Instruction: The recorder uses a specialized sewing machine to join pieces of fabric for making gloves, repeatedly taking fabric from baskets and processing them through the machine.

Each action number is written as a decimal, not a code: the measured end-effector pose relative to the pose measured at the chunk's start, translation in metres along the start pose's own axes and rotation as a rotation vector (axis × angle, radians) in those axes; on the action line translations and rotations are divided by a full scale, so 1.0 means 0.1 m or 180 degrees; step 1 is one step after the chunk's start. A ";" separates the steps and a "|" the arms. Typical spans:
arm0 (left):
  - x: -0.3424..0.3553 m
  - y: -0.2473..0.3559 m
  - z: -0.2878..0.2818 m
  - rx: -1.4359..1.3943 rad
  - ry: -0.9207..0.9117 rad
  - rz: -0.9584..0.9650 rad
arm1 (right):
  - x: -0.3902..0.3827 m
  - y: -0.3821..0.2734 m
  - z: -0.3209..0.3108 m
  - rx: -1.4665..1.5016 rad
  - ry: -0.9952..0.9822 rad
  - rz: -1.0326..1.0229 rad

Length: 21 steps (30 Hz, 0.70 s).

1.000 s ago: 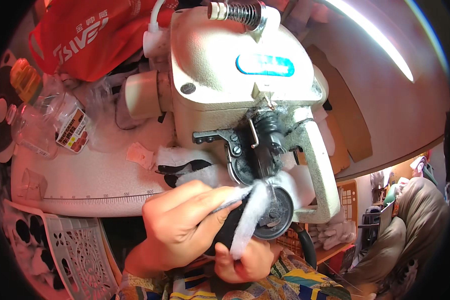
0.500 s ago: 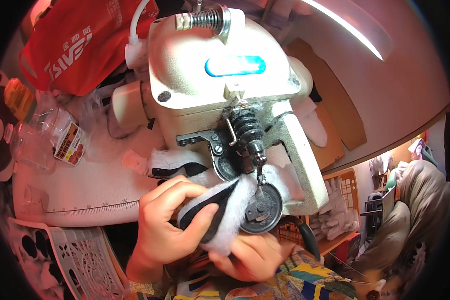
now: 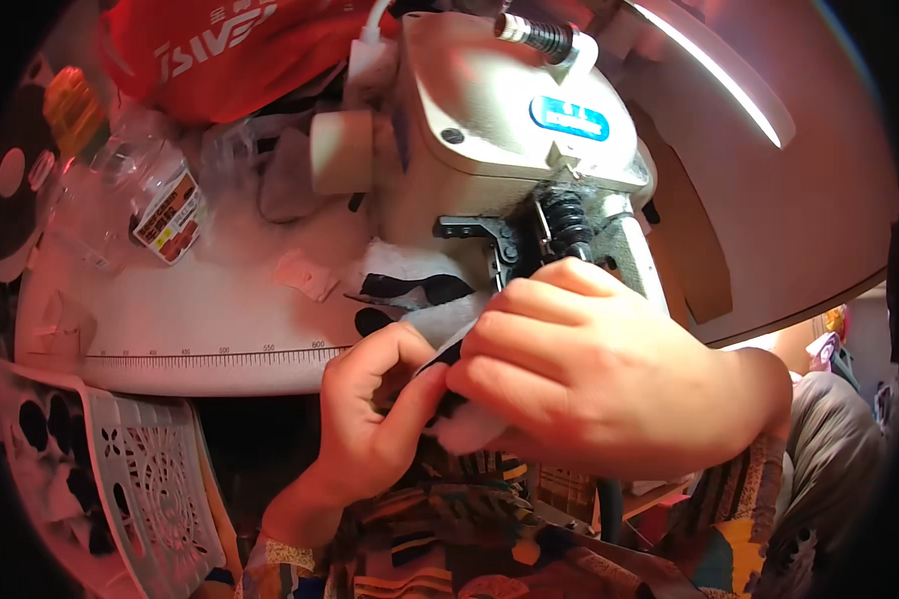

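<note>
Just below the middle of the frame, both hands close over a small black-and-white fabric piece (image 3: 448,351) in front of an off-white industrial sewing machine (image 3: 489,130). The left hand (image 3: 375,414) comes up from the lower edge, its fingers curled and its thumb pressed against the dark part of the fabric, pinching it. The right hand (image 3: 579,374) lies across from the right, its fingers folded down over the same piece, and hides most of it; only a dark strip and a pale lower corner show between the two hands. The knuckles of the right hand sit just beneath the machine's black coiled spring (image 3: 566,215) and dark metal presser parts, and whether they touch the metal cannot be told.

More black-and-white fabric (image 3: 410,285) lies on the machine bed just above the left hand. The white worktable (image 3: 190,319) runs across the left middle of the frame, with a printed ruler scale along its near edge. A clear plastic bag with a coloured label (image 3: 165,210) lies at the upper left, and a red bag (image 3: 220,50) fills the top left corner. A white perforated plastic basket (image 3: 160,479) stands at the lower left. A patterned sleeve (image 3: 749,499) covers the right forearm at the lower right.
</note>
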State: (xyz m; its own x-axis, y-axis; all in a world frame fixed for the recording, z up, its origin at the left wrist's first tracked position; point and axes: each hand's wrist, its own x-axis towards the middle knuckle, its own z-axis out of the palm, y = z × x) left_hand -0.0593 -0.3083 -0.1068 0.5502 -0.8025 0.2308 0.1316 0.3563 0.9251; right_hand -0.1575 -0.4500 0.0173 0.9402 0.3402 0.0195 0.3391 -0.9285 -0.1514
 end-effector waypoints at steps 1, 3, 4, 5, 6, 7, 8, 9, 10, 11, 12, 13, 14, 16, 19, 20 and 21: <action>0.01 -0.01 -0.01 0.0007 -0.0009 0.0001 | 0.05 0.01 0.04 -0.0114 0.0246 0.0004; 0.01 -0.01 0.00 -0.0096 0.0024 -0.0079 | 0.08 0.02 0.02 -0.0098 -0.0280 -0.0034; 0.03 -0.03 0.01 -0.0074 0.0016 -0.0002 | 0.09 0.02 0.00 -0.0094 -0.0544 -0.0040; 0.04 -0.06 0.00 -0.0038 0.0032 0.0075 | 0.10 0.02 0.07 0.0074 -0.0368 -0.0110; 0.06 -0.07 0.00 -0.0003 0.0042 0.0151 | 0.11 0.02 0.09 0.0097 -0.0324 -0.0179; 0.07 -0.07 0.02 -0.0037 0.0080 0.0197 | 0.12 0.01 0.10 0.0119 -0.0279 -0.0243; 0.07 -0.08 0.04 -0.0011 0.0081 0.0239 | 0.12 0.01 0.11 0.0135 -0.0244 -0.0296; 0.08 -0.11 0.05 0.0013 0.0079 0.0282 | 0.10 0.03 0.14 0.0187 -0.0122 -0.0327; 0.08 -0.12 0.06 0.0036 0.0075 0.0324 | 0.09 0.03 0.13 0.0202 -0.0116 -0.0312; 0.07 -0.10 0.07 0.0004 0.0143 0.0233 | 0.09 0.05 0.12 0.0225 -0.0103 -0.0296; 0.06 -0.08 0.08 0.0162 0.0242 0.0324 | 0.09 0.07 0.11 0.0248 -0.0089 -0.0279; 0.05 -0.08 0.09 0.0320 0.0342 0.0413 | 0.09 0.09 0.03 0.0251 -0.0231 -0.0248; 0.04 -0.07 0.09 0.0475 0.0435 0.0507 | 0.12 0.08 -0.15 0.0246 -0.0371 -0.0209; 0.05 -0.08 0.11 0.0561 0.0440 0.0798 | 0.13 0.12 -0.29 0.0170 -0.0406 -0.0127; 0.01 -0.10 0.16 0.0702 0.0479 0.0885 | 0.13 0.25 -0.27 0.0203 -0.0318 -0.0138; 0.00 -0.10 0.17 0.0760 0.0511 0.0862 | 0.15 0.28 -0.25 0.0242 -0.0311 -0.0166; -0.01 -0.08 0.16 0.0906 0.0533 0.0960 | 0.17 0.29 -0.23 0.0281 -0.0303 -0.0196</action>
State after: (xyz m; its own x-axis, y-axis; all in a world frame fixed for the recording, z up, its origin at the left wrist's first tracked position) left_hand -0.0744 -0.3185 -0.1099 0.6581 -0.5861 0.4726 -0.2744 0.3978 0.8755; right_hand -0.1313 -0.4747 0.0358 0.9088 0.4126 -0.0617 0.3879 -0.8901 -0.2391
